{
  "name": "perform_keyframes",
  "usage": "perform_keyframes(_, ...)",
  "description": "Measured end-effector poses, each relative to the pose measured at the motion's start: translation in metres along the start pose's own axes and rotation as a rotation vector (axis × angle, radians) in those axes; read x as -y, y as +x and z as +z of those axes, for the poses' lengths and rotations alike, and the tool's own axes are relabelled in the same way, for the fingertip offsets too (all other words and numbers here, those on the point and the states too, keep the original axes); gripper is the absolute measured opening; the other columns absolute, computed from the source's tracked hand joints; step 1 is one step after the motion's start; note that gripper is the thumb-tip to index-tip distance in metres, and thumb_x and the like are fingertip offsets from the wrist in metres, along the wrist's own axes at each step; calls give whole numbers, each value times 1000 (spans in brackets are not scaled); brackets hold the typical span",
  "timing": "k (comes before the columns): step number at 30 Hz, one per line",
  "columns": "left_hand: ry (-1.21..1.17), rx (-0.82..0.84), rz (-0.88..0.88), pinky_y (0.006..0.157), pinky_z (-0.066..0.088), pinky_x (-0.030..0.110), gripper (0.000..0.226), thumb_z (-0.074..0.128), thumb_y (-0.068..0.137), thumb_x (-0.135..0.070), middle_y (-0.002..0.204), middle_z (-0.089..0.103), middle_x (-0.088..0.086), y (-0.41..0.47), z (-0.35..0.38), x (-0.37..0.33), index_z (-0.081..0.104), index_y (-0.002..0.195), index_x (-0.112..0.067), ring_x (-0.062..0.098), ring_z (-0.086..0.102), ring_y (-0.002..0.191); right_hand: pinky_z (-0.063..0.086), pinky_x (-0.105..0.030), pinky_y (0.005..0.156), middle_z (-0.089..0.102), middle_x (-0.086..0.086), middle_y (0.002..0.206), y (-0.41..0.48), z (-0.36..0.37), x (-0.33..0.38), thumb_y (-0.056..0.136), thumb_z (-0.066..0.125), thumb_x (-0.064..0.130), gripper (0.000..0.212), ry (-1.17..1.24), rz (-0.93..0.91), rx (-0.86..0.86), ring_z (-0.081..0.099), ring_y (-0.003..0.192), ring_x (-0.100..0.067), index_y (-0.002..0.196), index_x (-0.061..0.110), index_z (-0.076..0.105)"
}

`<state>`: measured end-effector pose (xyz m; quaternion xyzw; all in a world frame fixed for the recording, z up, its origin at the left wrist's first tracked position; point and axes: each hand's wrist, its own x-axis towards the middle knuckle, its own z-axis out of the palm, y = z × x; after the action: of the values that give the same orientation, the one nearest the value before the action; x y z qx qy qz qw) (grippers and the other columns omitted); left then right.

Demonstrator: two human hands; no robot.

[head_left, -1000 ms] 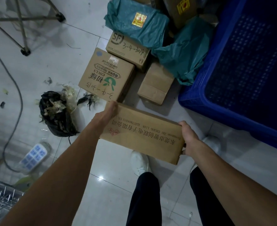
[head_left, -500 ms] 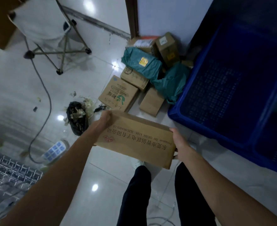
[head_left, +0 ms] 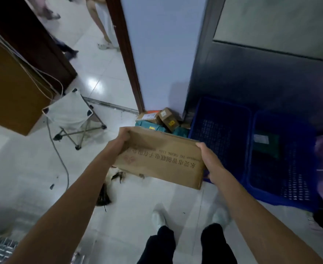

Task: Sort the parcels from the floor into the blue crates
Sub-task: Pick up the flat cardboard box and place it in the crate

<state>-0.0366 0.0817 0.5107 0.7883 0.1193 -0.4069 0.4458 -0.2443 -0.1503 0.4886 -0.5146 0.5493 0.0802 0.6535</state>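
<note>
Parcel (head_left: 160, 161), long axis crosswise, left hand (head_left: 123, 137), right hand (head_left: 209, 159) gripping ends

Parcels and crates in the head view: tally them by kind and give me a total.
Cardboard boxes: 3 (held box, labelled box, small box)
Teal bags: 2, both partly hidden (left teal bag, right teal bag)
Dark green parcel, inside the right crate: 1
Blue crates: 2 (left crate, right crate)
Total: 8
</note>
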Motion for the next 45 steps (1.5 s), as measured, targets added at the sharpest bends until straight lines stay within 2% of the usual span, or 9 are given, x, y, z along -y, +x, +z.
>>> perform_keyframes(8, -35, 107, 121, 79, 62, 45, 83, 59, 68, -85, 119, 70, 15, -31, 112, -40, 64, 126, -26, 32, 72, 102, 45, -33, 71, 61, -3, 126, -32, -134, 10, 85, 46, 75, 71, 34, -161, -119, 59, 106, -21, 137, 27, 54)
perform_keyframes(12, -65, 94, 131, 77, 61, 47, 102, 63, 53, -96, 123, 67, 12, -34, 190, -44, 53, 132, -32, 30, 68, 104, 48, -36, 90, 64, 0, 118, -38, -212, -1, 89, 43, 75, 59, 80, -257, -153, 61, 104, -18, 123, 31, 63)
perform_keyframes(15, -15, -7, 212, 77, 54, 38, 81, 63, 80, -75, 118, 61, 9, -90, 262, -64, 46, 137, -20, 23, 63, 97, 45, -45, 104, 60, 1, 129, -38, -277, -9, 76, 42, 86, 86, 92, -230, -216, 58, 112, -22, 141, 31, 53)
perform_keyframes(18, 75, -10, 258, 104, 47, 48, 50, 57, 92, -63, 115, 58, 13, -106, 313, -73, 57, 114, -19, 32, 59, 112, 41, -50, 108, 56, 2, 137, -27, -328, -16, 72, 43, 90, 96, 114, -228, -234, 55, 119, -25, 147, 30, 48)
perform_keyframes(20, 104, 21, 282, 106, 46, 47, 59, 60, 89, -65, 118, 59, 11, -109, 343, -78, 60, 119, -15, 30, 58, 109, 43, -50, 106, 58, 1, 136, -17, -363, -19, 64, 45, 96, 104, 128, -214, -255, 56, 118, -25, 144, 30, 51)
perform_keyframes(25, 141, 28, 326, 85, 56, 39, 63, 71, 84, -57, 100, 65, 3, -118, 415, -88, 59, 123, -10, 13, 60, 79, 42, -39, 83, 55, -2, 123, -10, -433, -17, 88, 47, 76, 73, 179, -238, -301, 55, 106, -20, 137, 22, 41)
perform_keyframes(29, 61, 101, 374, 68, 56, 25, 56, 82, 78, -47, 105, 71, 0, -123, 455, -93, 62, 118, -12, 14, 69, 88, 42, -35, 83, 50, 0, 127, 2, -455, -18, 88, 63, 62, 84, 139, -310, -311, 53, 106, -18, 148, 18, 26)
perform_keyframes(35, 117, 71, 409, 82, 63, 38, 96, 96, 47, -59, 113, 75, 1, -87, 476, -101, 64, 126, -14, 18, 74, 99, 46, -34, 89, 47, 4, 128, 35, -465, -17, 79, 80, 44, 90, 36, -369, -408, 52, 112, -16, 148, 18, 29)
perform_keyframes(45, 81, 93, 354, 90, 58, 48, 59, 82, 78, -50, 116, 68, 4, -12, 527, -134, 56, 120, -19, 24, 68, 101, 51, -48, 101, 61, 5, 131, 94, -508, 23, 83, 68, 51, 66, 57, -375, -362, 60, 116, -17, 144, 34, 49)
